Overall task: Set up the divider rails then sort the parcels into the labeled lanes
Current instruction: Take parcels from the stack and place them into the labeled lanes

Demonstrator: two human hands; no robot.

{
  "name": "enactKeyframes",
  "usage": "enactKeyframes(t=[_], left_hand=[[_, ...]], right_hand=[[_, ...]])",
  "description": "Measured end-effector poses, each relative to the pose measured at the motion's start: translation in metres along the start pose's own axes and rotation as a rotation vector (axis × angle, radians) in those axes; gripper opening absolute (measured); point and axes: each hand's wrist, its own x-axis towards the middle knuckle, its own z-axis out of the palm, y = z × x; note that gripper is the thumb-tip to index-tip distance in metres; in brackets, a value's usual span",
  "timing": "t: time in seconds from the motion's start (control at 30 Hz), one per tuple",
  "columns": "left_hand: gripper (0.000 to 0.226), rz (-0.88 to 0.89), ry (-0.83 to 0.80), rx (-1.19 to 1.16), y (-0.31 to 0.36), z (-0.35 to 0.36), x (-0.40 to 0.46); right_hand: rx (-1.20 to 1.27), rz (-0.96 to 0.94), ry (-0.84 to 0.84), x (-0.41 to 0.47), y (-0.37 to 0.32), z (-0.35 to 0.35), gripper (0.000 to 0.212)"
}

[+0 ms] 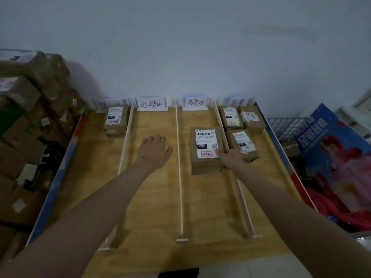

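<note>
Bare wall behind, wooden worktop (152,207) split into four lanes by three white rails (179,157), paper labels (152,104) at the far end. Right hand (230,157) grips parcel 032 (204,149) at its near right corner, in the third lane, hard against the right rail. Left hand (154,150) flat, fingers spread, holding nothing, resting in the empty second lane. One parcel in the first lane (116,120), three in the fourth (241,127).

To finish: probably slide 032 straight up toward its label, keeping it off the rail so the thin strip doesn't shift. Third lane is clear ahead, little side margin. Box stack (26,117) crowds the left edge, blue poster (331,153) the right.
</note>
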Motion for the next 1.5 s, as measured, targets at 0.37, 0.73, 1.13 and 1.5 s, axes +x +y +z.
enactKeyframes(t=[0.37, 0.73, 1.13, 1.5], left_hand=[[0.058, -0.065, -0.09, -0.065, -0.003, 0.052, 0.128], [0.055, -0.102, -0.093, -0.107, -0.023, 0.094, 0.221], [0.055, -0.123, -0.129, -0.117, -0.033, 0.123, 0.243], [0.055, -0.147, -0.128, -0.082, -0.029, 0.126, 0.24]], right_hand=[[-0.021, 0.007, -0.07, 0.137, -0.038, 0.04, 0.037], [-0.004, 0.029, -0.027, 0.267, -0.068, 0.087, 0.041], [0.007, 0.053, -0.039, 0.321, -0.079, 0.115, 0.044], [0.058, 0.061, -0.027, 0.329, -0.077, 0.115, 0.053]])
